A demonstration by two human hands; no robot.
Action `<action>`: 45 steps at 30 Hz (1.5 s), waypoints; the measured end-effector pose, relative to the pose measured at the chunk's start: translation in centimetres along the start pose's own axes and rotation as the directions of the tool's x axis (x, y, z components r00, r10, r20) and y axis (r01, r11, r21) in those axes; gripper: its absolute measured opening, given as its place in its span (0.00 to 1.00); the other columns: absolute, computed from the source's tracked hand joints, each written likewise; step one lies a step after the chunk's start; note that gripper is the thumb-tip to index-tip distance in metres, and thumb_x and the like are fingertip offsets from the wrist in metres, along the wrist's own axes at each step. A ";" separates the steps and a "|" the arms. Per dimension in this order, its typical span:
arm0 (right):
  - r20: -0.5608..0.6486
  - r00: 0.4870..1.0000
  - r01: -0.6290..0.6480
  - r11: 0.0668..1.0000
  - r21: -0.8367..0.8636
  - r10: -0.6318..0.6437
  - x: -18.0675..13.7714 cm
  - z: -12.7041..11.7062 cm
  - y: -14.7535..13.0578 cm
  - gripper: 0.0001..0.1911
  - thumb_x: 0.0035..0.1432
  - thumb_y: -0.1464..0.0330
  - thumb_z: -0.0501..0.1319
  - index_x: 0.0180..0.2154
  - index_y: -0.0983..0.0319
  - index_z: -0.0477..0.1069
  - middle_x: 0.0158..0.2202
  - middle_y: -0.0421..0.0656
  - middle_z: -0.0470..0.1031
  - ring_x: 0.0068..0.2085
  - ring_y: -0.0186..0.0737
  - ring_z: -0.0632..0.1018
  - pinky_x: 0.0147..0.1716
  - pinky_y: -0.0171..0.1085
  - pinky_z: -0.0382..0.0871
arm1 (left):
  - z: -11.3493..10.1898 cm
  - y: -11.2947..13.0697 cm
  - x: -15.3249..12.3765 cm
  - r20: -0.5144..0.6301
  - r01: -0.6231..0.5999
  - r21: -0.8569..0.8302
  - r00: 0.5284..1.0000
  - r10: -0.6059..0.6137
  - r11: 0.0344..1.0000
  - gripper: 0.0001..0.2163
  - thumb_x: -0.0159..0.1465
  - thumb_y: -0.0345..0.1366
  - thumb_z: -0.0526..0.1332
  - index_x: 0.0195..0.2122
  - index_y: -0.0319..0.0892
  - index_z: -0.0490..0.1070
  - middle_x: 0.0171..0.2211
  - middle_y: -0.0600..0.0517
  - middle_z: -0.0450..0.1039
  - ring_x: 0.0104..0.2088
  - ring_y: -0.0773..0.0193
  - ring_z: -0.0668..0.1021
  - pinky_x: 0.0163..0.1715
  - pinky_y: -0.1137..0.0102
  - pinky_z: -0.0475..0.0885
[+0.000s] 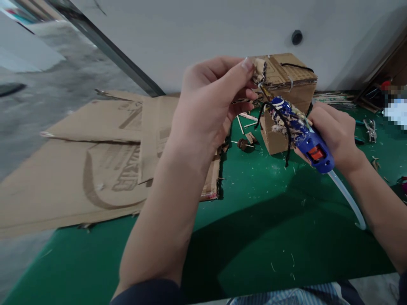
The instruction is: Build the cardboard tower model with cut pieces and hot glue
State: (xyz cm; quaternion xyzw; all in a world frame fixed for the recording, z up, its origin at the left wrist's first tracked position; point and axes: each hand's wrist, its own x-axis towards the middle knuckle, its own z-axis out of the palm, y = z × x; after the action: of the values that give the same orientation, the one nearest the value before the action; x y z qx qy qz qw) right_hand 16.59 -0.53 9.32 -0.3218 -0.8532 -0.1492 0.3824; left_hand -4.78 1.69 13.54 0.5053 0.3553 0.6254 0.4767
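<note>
My right hand [333, 127] grips a blue glue gun [305, 135], smeared with dried glue and debris. A black cord dangles over its front. From its back end a long translucent glue stick [349, 203] sticks out. Its nozzle points up and left, at the fingertips of my left hand [216, 93]. Between thumb and fingers, that hand pinches a small torn cardboard piece [260, 70]; the nozzle tip is close to it, and whether they touch I cannot tell. Behind both hands stands a cardboard box [292, 78] with a black cord on top.
Flattened cardboard sheets [111, 165] cover the left of the green table [260, 237]. Near the box lie thin sticks and a small brown wheel-like piece [243, 144] on a stick. Pliers [370, 130] rest at the right. A white wall [222, 29] closes off the back.
</note>
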 end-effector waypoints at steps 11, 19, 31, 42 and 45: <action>-0.071 0.992 0.109 0.992 0.059 -0.105 0.0 0.4 0.5 0.15 0.62 0.72 0.56 0.32 0.55 0.48 0.28 0.36 0.52 0.27 0.34 0.54 0.25 0.37 0.45 | 0.4 0.4 0.2 -0.036 0.021 -0.013 0.999 -0.021 1.000 0.10 0.68 0.26 0.63 0.29 0.37 0.78 0.21 0.56 0.71 0.20 0.75 0.74 0.16 0.81 0.72; -0.067 0.992 0.106 0.993 0.045 -0.103 -0.3 0.4 1.1 0.14 0.60 0.71 0.56 0.32 0.55 0.49 0.28 0.37 0.58 0.26 0.34 0.58 0.26 0.37 0.46 | 0.3 0.5 0.3 -0.054 0.040 -0.001 0.998 -0.040 0.999 0.12 0.68 0.27 0.62 0.27 0.39 0.77 0.21 0.54 0.71 0.20 0.74 0.73 0.16 0.80 0.71; -0.102 0.989 0.112 0.992 0.061 -0.105 -0.1 0.4 1.1 0.17 0.56 0.73 0.56 0.32 0.55 0.45 0.26 0.35 0.50 0.26 0.33 0.53 0.24 0.36 0.45 | 0.0 0.3 0.6 -0.062 0.030 -0.015 0.998 -0.031 0.999 0.13 0.68 0.26 0.62 0.26 0.39 0.77 0.21 0.53 0.72 0.20 0.73 0.73 0.17 0.79 0.71; -0.037 0.994 0.103 0.993 0.063 -0.101 -0.1 0.5 0.9 0.15 0.56 0.71 0.57 0.33 0.55 0.47 0.26 0.37 0.57 0.26 0.34 0.57 0.25 0.37 0.46 | 0.1 0.2 0.5 -0.056 0.008 -0.036 0.998 -0.010 0.999 0.12 0.67 0.26 0.64 0.25 0.40 0.78 0.21 0.54 0.71 0.19 0.74 0.73 0.16 0.80 0.72; -0.018 0.996 0.092 0.994 0.057 -0.091 -0.2 0.4 0.8 0.14 0.57 0.71 0.56 0.33 0.56 0.47 0.27 0.37 0.55 0.26 0.34 0.56 0.25 0.36 0.45 | 0.2 0.1 0.4 -0.057 0.007 -0.026 0.998 -0.008 1.000 0.11 0.67 0.26 0.64 0.26 0.40 0.78 0.21 0.55 0.71 0.19 0.74 0.73 0.16 0.81 0.71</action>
State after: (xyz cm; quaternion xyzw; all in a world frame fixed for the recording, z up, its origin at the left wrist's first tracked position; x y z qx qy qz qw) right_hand 16.94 0.18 8.93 -0.2701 -0.8681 -0.1441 0.3907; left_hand -4.67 2.00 13.82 0.4796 0.3626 0.6424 0.4752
